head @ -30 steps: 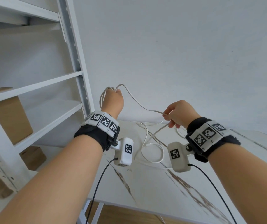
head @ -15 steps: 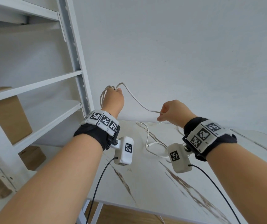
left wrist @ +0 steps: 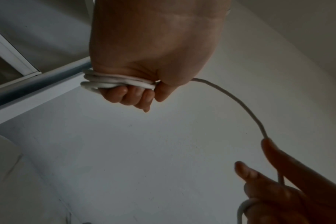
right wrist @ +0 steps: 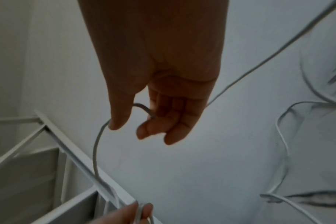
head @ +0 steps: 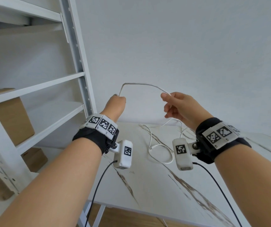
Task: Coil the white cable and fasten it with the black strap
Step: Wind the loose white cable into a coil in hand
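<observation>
Mid-frame, our left hand [head: 115, 104] clamps the coiled white cable [left wrist: 117, 83]; our right hand [head: 179, 107] pinches its arching strand, whose slack on the surface [head: 147, 185] could snag and loosen the coil.

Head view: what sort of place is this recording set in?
Probably a storeroom or workroom corner: white metal shelving holding cardboard boxes, beside a marble-look table set against a plain white wall.
</observation>
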`<action>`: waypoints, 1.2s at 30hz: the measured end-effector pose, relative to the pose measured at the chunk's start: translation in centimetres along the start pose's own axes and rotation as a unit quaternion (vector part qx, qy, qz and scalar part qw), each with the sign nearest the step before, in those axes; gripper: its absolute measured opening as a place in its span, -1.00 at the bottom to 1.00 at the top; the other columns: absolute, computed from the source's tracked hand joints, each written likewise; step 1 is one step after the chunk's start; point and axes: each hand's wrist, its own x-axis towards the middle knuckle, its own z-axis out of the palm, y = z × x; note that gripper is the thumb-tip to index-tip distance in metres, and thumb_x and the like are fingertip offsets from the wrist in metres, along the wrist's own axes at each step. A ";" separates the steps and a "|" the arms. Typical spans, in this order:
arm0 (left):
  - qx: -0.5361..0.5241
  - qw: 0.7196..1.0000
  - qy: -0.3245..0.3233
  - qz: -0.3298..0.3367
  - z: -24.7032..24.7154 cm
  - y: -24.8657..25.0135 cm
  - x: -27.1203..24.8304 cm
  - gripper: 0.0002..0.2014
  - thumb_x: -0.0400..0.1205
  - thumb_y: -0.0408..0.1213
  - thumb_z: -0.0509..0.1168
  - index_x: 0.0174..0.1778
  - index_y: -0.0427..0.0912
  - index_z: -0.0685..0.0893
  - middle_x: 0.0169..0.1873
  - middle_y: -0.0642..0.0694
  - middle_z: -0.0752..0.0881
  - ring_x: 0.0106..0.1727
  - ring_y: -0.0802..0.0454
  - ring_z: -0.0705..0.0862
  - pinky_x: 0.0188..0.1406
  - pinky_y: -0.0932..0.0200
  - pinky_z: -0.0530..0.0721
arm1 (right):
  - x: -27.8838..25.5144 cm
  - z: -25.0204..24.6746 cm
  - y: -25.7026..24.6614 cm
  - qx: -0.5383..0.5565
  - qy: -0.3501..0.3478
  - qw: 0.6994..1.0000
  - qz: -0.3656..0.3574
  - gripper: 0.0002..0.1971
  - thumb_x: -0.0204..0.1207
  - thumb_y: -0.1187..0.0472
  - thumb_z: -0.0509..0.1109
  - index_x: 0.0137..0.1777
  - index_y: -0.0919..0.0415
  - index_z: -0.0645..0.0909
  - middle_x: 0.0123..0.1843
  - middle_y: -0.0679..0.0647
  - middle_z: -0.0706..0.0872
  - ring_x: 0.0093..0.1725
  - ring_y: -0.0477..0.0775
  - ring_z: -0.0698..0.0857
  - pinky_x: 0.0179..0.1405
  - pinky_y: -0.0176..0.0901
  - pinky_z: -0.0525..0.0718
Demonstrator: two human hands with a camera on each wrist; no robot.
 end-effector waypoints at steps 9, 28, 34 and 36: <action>-0.026 0.981 -0.192 0.010 0.2 -0.3 -1.5 -0.89 0.61 -0.33 0.20 -0.19 -0.24 0.58 -0.64 -0.03 0.40 -0.64 0.06 0.22 -0.58 0.21 0.15 | 1.0 -1.2 0.0 0.016 0.219 0.975 -0.037 -0.72 0.56 0.13 0.45 -0.32 0.24 0.57 -0.42 0.06 0.59 -0.52 -0.06 0.53 -0.29 -0.13 0.78; -0.292 0.882 -0.364 0.072 0.1 2.8 -3.4 -0.73 0.63 -0.29 -0.05 -0.23 -0.27 0.52 -0.66 -0.01 0.28 -0.67 0.11 0.20 -0.54 0.16 0.06 | 2.0 0.0 3.6 -0.407 0.131 0.902 0.069 -0.75 0.54 0.22 0.26 -0.02 0.29 0.76 -0.30 0.17 0.70 -0.34 0.21 0.63 -0.25 -0.11 0.64; -0.369 0.868 -0.325 0.076 0.5 3.4 -3.5 -0.68 0.67 -0.26 -0.03 -0.13 -0.32 0.60 -0.59 -0.03 0.33 -0.62 0.09 0.24 -0.45 0.14 0.08 | 1.4 1.9 3.8 -0.453 0.009 0.889 0.060 -0.79 0.63 0.15 0.30 0.06 0.12 0.78 -0.33 -0.02 0.67 -0.27 0.06 0.67 -0.22 -0.20 0.57; -0.385 0.866 -0.312 0.069 0.6 3.4 -3.4 -0.68 0.64 -0.27 -0.03 -0.08 -0.32 0.61 -0.56 -0.04 0.35 -0.59 0.08 0.26 -0.44 0.14 0.12 | 1.1 2.2 3.8 -0.420 -0.049 0.902 0.088 -0.77 0.65 0.24 0.23 0.03 0.06 0.75 -0.44 -0.03 0.59 -0.46 0.03 0.67 -0.25 -0.19 0.66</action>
